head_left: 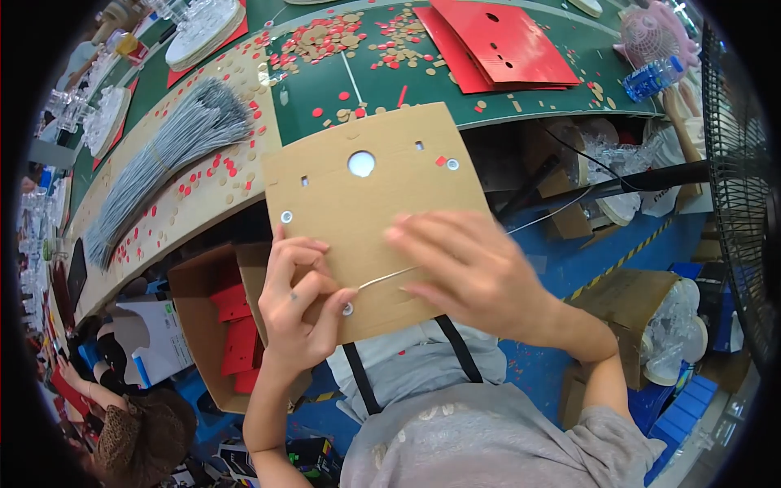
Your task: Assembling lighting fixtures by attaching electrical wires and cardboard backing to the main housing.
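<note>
A brown cardboard panel (358,236) tilts in front of me, with a large round hole, two small slots and several ringed eyelets. My left hand (301,297) is at its lower left, thumb and fingers closed on a thin pale wire (382,278) beside the bottom eyelet. The wire runs across the panel and passes under my right hand (472,264). Those fingers stretch over the panel's right side, smeared by motion, and their grip is unclear. Beyond this hand a thin pale strand (549,216) continues toward the upper right.
A bundle of grey wires (167,159) lies on the bench at left. Red panels (508,45) and scattered cardboard punch-outs (325,39) lie on the green table. A carton (195,325) of red pieces stands below. At right are a black fan (740,187) and a bottle (653,79).
</note>
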The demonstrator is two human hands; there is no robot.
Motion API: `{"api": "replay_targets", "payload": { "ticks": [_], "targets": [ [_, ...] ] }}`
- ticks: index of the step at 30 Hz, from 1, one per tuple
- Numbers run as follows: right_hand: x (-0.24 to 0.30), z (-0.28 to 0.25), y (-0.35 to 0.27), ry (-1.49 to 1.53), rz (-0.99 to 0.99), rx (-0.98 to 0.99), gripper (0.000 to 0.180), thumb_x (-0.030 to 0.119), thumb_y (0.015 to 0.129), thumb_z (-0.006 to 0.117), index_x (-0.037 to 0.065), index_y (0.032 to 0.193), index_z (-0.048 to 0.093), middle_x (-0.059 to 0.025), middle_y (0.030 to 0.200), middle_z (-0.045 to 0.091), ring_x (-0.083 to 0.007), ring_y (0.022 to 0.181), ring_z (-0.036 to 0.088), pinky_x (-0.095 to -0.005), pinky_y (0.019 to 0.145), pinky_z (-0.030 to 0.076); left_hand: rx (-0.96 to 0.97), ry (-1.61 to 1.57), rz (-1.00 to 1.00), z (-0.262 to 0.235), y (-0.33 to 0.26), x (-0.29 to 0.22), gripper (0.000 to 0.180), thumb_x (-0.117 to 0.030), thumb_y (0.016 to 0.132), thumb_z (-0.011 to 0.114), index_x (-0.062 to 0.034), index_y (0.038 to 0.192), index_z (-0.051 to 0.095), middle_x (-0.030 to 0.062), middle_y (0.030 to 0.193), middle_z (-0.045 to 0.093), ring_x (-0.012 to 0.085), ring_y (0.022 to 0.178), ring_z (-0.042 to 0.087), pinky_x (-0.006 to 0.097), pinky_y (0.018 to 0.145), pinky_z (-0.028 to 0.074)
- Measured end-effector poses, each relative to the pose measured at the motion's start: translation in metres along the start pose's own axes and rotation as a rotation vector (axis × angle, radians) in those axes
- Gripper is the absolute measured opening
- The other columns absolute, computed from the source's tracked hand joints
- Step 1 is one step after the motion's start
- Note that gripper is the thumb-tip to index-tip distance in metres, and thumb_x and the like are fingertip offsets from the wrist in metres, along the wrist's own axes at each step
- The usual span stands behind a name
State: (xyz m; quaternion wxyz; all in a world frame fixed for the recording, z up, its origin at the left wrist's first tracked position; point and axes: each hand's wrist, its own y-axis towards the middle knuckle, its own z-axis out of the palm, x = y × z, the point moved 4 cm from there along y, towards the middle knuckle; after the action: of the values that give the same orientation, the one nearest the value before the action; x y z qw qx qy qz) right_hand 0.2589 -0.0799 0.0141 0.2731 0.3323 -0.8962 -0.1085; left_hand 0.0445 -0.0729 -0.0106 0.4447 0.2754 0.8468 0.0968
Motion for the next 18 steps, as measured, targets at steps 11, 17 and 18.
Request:
{"api": "replay_targets", "payload": {
  "ticks": [11, 17, 18],
  "targets": [
    [0.01, 0.035, 0.018, 0.274, -0.158, -0.16, 0.036, -0.003, 0.068, 0.075, 0.006, 0.103, 0.078, -0.0045, 0.083, 0.067, -0.0195, 0.071, 0.064, -0.0305, 0.055, 0.052, -0.255, -0.826, -0.671, 0.03, -0.051, 0.014, 0.098, -0.007, 0.087, 0.062, -0.0044, 0.165, 0.005, 0.0186, 0.166, 0.023, 0.0266, 0.149, 0.032, 0.04, 0.121, 0.027],
    [0.018, 0.038, 0.017, 0.141, -0.297, -0.084, 0.031, 0.005, 0.07, 0.073, 0.002, 0.101, 0.075, -0.004, 0.082, 0.061, -0.0179, 0.077, 0.063, -0.031, 0.062, 0.056, -0.367, -0.908, -0.569, 0.033, -0.044, 0.006, 0.097, -0.001, 0.088, 0.06, -0.0052, 0.165, 0.002, 0.0188, 0.16, 0.034, 0.0258, 0.142, 0.044, 0.038, 0.118, 0.034],
    [0.016, 0.038, 0.017, 0.137, -0.297, -0.079, 0.031, 0.005, 0.07, 0.073, 0.002, 0.101, 0.075, -0.004, 0.082, 0.061, -0.0179, 0.077, 0.063, -0.031, 0.062, 0.056, -0.369, -0.914, -0.568, 0.033, -0.043, 0.005, 0.097, -0.001, 0.088, 0.06, -0.0052, 0.165, 0.002, 0.0188, 0.16, 0.034, 0.0258, 0.142, 0.044, 0.038, 0.118, 0.034]
  ]
}}
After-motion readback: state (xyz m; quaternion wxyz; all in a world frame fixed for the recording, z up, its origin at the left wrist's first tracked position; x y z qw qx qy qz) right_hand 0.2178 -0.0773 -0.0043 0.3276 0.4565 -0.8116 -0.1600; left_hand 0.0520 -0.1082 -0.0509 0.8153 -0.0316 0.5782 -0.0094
